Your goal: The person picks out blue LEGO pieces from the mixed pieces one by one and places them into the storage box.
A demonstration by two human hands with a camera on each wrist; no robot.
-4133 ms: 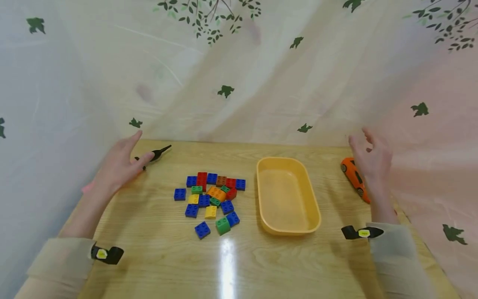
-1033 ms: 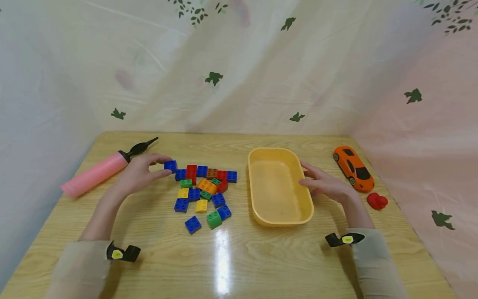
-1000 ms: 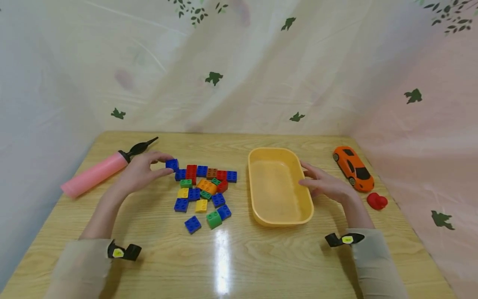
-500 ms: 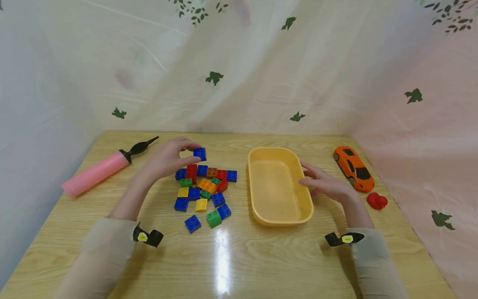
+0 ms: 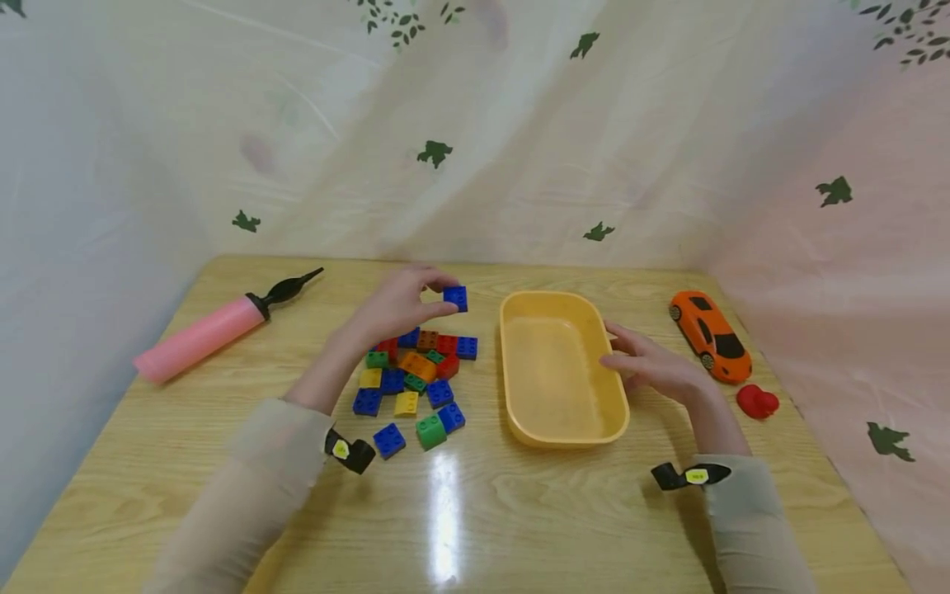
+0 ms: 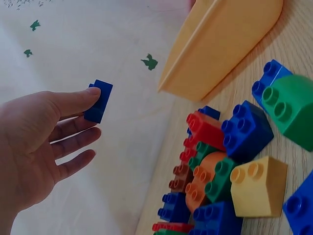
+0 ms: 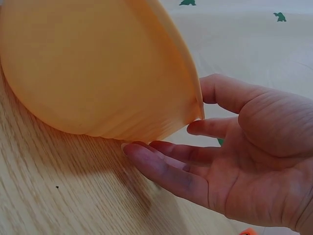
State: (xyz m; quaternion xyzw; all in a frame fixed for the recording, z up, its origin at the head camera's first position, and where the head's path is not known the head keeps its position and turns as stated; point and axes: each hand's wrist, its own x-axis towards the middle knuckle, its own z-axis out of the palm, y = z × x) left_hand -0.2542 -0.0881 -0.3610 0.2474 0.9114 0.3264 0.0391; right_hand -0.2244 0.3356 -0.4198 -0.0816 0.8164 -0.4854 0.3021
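A blue toy building brick (image 5: pixel 456 299) is held in the air above the table (image 5: pixel 557 511), just beyond the far edge of the brick pile (image 5: pixel 418 365) and left of the yellow plastic tray (image 5: pixel 567 440). It looks like light, hard plastic: stiff, hardy, perhaps a little slick on its smooth sides, so two opposite side faces seem the surest hold. The left hand (image 5: pixel 404 302) pinches it that way, thumb near, forefinger arched over the far side, other fingers loosely extended; the forearm slants in across the pile's left side. The tray probably flexes slightly and weighs little, its rim offering the natural grip. The right hand (image 5: pixel 653 363) grasps its right edge, thumb at the rim, fingers against the outer wall.
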